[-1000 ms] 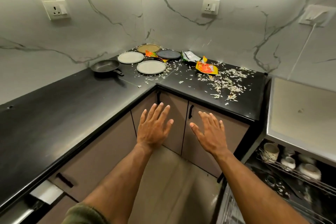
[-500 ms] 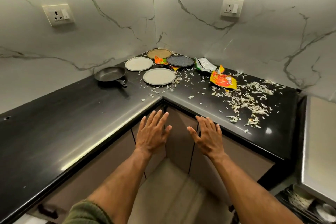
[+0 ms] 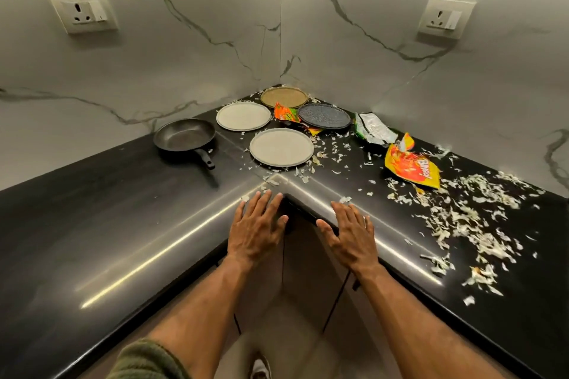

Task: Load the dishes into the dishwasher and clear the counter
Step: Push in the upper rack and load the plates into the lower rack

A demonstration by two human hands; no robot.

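On the black L-shaped counter [image 3: 107, 224], in its far corner, lie two pale plates [image 3: 281, 147] [image 3: 243, 116], a tan plate [image 3: 284, 97] and a dark blue plate [image 3: 324, 116]. Left of them stands a black frying pan [image 3: 184, 136], handle pointing toward me. My left hand [image 3: 257, 229] and my right hand [image 3: 351, 232] are stretched out flat with straight fingers over the counter's inner corner edge, holding nothing. The nearest pale plate is a short way beyond my fingertips.
Snack wrappers lie among the plates: an orange one [image 3: 411, 167], a silver-green one [image 3: 374, 128], another orange one [image 3: 284, 111]. Shredded scraps [image 3: 462, 218] litter the right counter. Wall sockets [image 3: 83, 11] [image 3: 445, 18] sit on the marble walls. Cabinet doors [image 3: 304, 271] lie below.
My view has moved closer to the corner and turned left, so the open dishwasher at the right has left the frame. Both hands have advanced from in front of the cabinets to the counter edge.
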